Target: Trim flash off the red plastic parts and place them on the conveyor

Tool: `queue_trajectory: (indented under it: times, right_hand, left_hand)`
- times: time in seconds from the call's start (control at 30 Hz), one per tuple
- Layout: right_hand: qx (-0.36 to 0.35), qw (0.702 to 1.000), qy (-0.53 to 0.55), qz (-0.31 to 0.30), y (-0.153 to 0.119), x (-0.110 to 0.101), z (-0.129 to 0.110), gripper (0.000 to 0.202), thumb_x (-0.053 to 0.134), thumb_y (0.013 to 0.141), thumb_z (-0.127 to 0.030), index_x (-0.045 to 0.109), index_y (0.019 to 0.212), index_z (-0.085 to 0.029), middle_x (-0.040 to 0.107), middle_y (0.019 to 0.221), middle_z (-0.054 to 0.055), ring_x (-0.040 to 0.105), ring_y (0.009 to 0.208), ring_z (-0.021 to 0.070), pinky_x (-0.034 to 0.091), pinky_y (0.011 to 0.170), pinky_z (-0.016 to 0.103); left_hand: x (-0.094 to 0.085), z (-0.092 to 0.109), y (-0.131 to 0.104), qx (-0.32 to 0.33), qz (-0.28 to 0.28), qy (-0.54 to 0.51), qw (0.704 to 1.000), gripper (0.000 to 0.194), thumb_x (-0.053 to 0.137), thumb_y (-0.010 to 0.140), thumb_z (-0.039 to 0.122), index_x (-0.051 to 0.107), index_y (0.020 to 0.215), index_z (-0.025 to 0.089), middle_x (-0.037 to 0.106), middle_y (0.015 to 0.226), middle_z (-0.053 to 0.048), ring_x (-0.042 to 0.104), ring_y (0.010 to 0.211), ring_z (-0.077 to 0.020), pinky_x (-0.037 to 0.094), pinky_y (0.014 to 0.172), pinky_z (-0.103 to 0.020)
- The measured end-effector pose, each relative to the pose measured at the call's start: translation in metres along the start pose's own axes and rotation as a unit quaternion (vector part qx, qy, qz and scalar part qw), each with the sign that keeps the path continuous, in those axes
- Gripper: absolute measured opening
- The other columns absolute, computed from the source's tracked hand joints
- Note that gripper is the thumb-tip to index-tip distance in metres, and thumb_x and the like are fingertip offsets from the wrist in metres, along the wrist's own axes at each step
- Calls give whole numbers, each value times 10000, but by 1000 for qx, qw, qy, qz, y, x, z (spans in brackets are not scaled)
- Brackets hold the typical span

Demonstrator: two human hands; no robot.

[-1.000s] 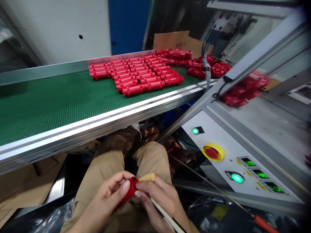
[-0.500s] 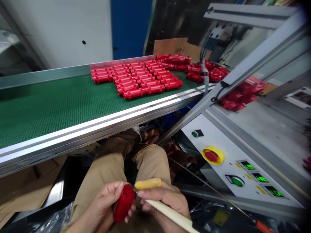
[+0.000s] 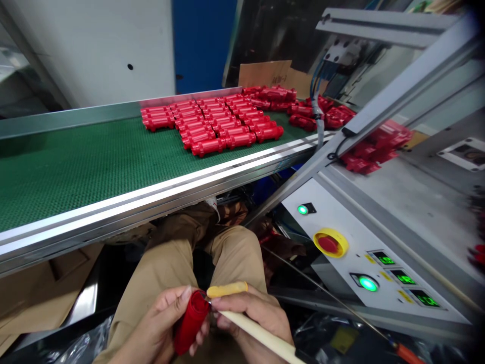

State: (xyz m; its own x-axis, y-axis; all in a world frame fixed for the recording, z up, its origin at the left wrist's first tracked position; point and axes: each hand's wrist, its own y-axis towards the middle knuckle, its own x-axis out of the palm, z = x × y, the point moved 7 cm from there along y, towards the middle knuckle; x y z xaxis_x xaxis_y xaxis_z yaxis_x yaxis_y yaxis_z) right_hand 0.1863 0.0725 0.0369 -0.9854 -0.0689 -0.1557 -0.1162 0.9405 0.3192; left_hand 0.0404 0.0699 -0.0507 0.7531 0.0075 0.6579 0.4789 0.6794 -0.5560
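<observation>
My left hand (image 3: 161,321) is closed around a red plastic tube (image 3: 188,323), its round open end tilted up toward me. In my right hand (image 3: 261,316) is a cream-handled tool (image 3: 261,331) with a short metal tip and a black section farther down. The metal tip meets the rim of the tube's open end, though its exact shape is too small to make out. A yellow finger cover (image 3: 227,289) is on one finger of my right hand. Both hands are low in view, over my lap.
Rows of similar red tubes (image 3: 215,126) lie on a green conveyor belt (image 3: 91,162), with a looser pile (image 3: 276,94) behind. A metal rail (image 3: 151,194) edges the belt. At right, a machine frame and control panel (image 3: 343,263) stand close, with more red parts (image 3: 375,146) above.
Two green buttons on the control panel have lit up brightly. My hands have shifted slightly left, and the tube leans a little more, with the tool tip still at its rim.
</observation>
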Motion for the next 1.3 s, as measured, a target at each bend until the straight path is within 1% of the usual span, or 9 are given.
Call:
queue_trajectory:
  times: [0.1,0.2,0.4,0.5,0.67,0.87,1.0,1.1,1.3]
  right_hand:
    - [-9,998,-28,53,-5,1,2,132,775,950,-326,842,1042,-257,835,848,68,808,718,203,685,667,250]
    - [-27,995,-27,98,-14,3,6,152,764,958,-296,825,1097,-279,835,911,64,808,740,191,686,679,229]
    - [-13,992,-45,117,-21,9,10,173,732,968,-228,818,1110,-279,827,971,56,815,812,192,689,726,224]
    - [-13,989,-57,135,-22,9,8,171,746,953,-214,818,1095,-275,823,973,56,811,814,194,688,722,226]
    - [-17,989,-84,120,-24,10,5,270,710,937,-119,790,1146,-271,812,1008,59,802,836,190,676,715,217]
    - [14,988,-128,87,-26,14,-4,364,672,933,-37,734,1207,-268,780,1045,67,778,885,198,656,759,239]
    - [20,986,-144,82,-27,13,-7,182,662,995,-178,716,1161,-228,761,1033,88,757,902,214,636,788,278]
    - [-9,988,-132,73,-21,9,-12,163,662,1022,-282,741,1157,-233,776,1041,77,764,906,195,634,790,247]
    - [-62,996,-67,18,0,9,-22,342,731,902,-26,791,1183,-212,813,1026,87,772,871,184,643,776,236]
  left_hand:
    - [1,2,-2,21,11,2,1000,435,840,791,555,783,764,124,746,629,-81,622,531,-140,488,505,-218]
    - [-2,2,-6,34,39,-17,998,361,853,796,509,807,817,151,754,678,-68,630,587,-145,504,563,-224]
    - [-9,4,-8,58,74,-36,995,387,914,718,496,825,977,223,789,837,-57,693,793,-208,551,807,-309]
    - [-8,8,-9,75,76,-14,994,388,893,754,475,809,1037,224,783,908,-63,682,853,-217,532,813,-306]
    - [-6,16,-11,126,71,-7,989,332,909,739,408,788,1004,248,754,962,-52,662,893,-216,519,820,-307]
    - [-12,18,-9,151,85,0,985,330,966,655,287,779,926,258,744,1021,-33,663,973,-219,506,900,-307]
    - [-10,21,-11,168,102,-3,981,314,965,647,276,771,892,253,747,1007,-31,666,957,-215,499,891,-295]
    - [-6,21,-15,160,108,-9,981,290,931,707,314,784,949,248,755,1000,-48,660,961,-227,498,886,-305]
    - [-7,16,-17,124,83,-19,989,306,890,767,394,820,1024,245,787,993,-76,668,974,-243,514,893,-321]
